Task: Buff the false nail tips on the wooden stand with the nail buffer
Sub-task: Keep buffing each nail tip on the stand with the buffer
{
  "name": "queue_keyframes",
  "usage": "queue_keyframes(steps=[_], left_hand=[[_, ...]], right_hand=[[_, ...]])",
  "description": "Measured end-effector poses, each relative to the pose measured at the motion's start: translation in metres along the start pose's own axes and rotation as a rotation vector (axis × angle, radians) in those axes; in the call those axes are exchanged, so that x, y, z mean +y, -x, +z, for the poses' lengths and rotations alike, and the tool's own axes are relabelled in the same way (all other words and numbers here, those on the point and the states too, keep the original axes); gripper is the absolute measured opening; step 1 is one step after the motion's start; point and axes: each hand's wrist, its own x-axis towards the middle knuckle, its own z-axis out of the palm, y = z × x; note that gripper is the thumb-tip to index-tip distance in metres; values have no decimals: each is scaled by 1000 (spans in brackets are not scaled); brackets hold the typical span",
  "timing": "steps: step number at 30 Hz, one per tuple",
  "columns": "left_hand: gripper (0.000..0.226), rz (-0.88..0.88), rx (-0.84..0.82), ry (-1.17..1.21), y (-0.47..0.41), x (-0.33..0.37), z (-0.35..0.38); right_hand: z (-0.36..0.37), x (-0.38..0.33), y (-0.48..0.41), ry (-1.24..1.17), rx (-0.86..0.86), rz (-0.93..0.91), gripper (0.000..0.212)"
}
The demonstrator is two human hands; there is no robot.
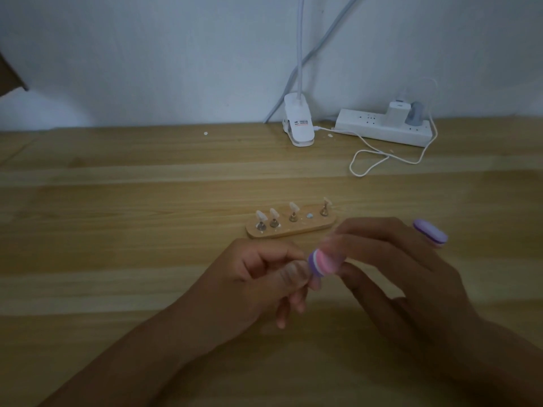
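Right hand point(396, 268) grips the buffer point(320, 264) near the stand point(291, 227) of tips point(292, 206). Left hand point(258, 277) curls at the buffer's end, its hold hidden. Lamp clip point(298, 124) and power strip point(382, 127) sit behind on the worktop point(117, 201).

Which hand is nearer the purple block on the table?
Right. The right hand sits just left of the purple block; the left hand is farther left, beyond the right hand.

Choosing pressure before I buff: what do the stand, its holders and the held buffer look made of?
Stand: pale wood, matte, faint grain.
Holders: likely metal, brassy glints.
Buffer: seems layered foam, from purple, white and pink bands; blurred, so unsure.
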Motion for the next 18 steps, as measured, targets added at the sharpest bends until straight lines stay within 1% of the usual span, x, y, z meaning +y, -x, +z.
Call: queue_keyframes(steps=[5, 9, 11, 13, 17, 18], left_hand=[[16, 36, 90, -197, 0, 1, 0], [14, 77, 191, -341, 2, 1, 1], [13, 126, 229, -466, 2, 1, 3], [12, 151, 260, -528, 2, 0, 4], [10, 198, 257, -603, 0, 0, 4], [9, 211, 261, -612, 1, -1, 4]], right_hand=[[0, 15, 1, -79, -17, 138, 25], [4, 9, 5, -81, -69, 64, 23], [3, 12, 3, -60, -98, 78, 21], [2, 15, 1, -8, -91, 100, 20], [4, 8, 5, -90, -103, 72, 24], [4, 8, 4, -81, -103, 65, 24]])
